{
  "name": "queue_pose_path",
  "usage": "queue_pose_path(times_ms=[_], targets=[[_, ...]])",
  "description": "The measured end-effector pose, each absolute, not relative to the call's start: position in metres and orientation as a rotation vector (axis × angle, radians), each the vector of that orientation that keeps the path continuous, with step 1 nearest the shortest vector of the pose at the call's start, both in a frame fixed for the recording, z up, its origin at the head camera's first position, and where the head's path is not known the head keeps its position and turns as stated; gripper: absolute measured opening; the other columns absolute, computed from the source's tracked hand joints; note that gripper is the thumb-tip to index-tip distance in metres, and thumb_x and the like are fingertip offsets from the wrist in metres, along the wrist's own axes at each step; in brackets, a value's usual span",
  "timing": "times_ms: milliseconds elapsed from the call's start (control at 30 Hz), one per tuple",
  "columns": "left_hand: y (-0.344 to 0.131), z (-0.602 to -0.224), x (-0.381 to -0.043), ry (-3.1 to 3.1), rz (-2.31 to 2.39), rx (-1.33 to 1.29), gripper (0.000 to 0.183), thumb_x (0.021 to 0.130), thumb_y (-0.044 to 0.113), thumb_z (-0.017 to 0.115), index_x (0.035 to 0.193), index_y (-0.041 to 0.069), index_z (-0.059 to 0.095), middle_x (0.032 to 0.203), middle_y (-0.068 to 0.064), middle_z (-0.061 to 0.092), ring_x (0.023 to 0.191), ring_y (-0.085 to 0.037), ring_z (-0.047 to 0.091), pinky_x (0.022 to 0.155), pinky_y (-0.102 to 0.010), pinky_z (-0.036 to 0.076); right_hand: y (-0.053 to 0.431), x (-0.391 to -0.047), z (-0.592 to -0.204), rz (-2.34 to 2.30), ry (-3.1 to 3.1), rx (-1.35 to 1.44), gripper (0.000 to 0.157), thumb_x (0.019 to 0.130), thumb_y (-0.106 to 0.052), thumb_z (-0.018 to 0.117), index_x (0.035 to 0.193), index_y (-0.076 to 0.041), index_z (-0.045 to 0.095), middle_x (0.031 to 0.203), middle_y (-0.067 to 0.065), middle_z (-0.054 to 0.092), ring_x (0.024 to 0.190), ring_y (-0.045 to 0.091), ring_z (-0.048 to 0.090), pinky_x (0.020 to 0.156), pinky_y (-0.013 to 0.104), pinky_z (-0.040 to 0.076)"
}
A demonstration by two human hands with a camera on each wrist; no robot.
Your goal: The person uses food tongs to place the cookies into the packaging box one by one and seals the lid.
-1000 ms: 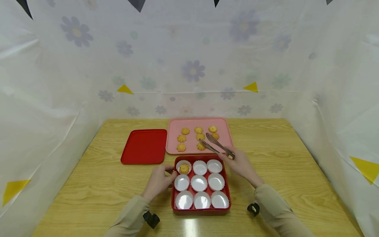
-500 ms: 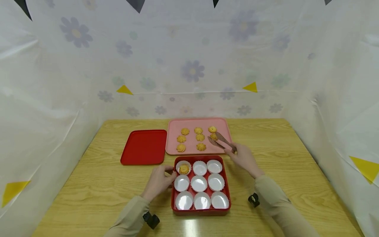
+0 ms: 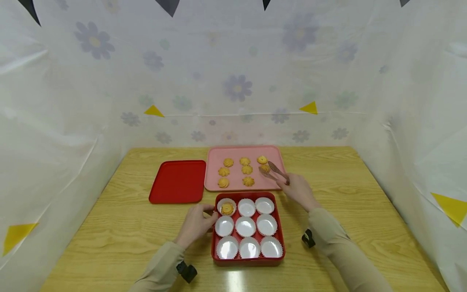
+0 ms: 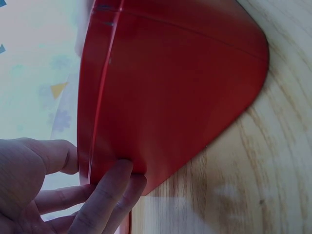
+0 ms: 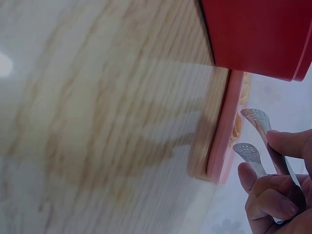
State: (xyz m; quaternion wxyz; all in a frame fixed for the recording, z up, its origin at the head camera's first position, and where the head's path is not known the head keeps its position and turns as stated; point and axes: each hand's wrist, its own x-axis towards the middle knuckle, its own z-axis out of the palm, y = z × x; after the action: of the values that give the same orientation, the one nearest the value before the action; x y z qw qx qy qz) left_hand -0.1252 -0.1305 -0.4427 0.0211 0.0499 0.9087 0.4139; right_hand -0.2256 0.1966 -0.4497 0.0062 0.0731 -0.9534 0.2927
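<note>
Cookie (image 3: 265,167): at 3 o'clock on the pink tray (image 3: 217,154), between the tongs' tips; you have seven more on that tray.
Right hand (image 3: 299,191): you pinch the tongs (image 3: 280,172) between thumb and fingers, their tips spread; I cannot tell whether they touch the cookie.
Left hand (image 3: 197,223): you hold the box (image 3: 248,263) at 9 o'clock, thumb at the rim, fingers against the outer wall.
Crush risk: squeezing hard could crumble the cookie's ridges.
Slip risk: an off-centre or slack pinch may let it twist out.
Nudge risk: the neighbour (image 3: 262,159) sits just beside, at 11 o'clock, so a wide swing might shove it.
Cups (image 3: 245,226): white, thin-looking, pleated; a brush from the tongs could shift one. The 10 o'clock cup bears a cookie.
Cookie surface: golden, swirled, dry-looking.
Tongs' metal: slim, shiny arms with perforated, rounded ends.
Box wall: smooth red, corners rounded.
Table (image 3: 109,243): glossy, pale wood grain.
</note>
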Motion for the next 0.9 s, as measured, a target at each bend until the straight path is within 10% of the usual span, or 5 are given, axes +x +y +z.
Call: queue_pose_path(times_ms=[900], targets=[[-0.131,-0.445,-0.127,2.778,1.307,0.126,0.024,0.089,0.01,0.067,0.108,-0.003,0.074,0.091,-0.009,0.073,0.071,-0.012,0.059,0.062,-0.022,0.049,0.189,-0.243,-0.454,0.957,-3.063,0.133,0.03,0.097,-0.028,0.063,0.08,-0.005,0.058,0.063,0.004,0.057,0.049,0.012,0.049,0.045,0.025,0.038]])
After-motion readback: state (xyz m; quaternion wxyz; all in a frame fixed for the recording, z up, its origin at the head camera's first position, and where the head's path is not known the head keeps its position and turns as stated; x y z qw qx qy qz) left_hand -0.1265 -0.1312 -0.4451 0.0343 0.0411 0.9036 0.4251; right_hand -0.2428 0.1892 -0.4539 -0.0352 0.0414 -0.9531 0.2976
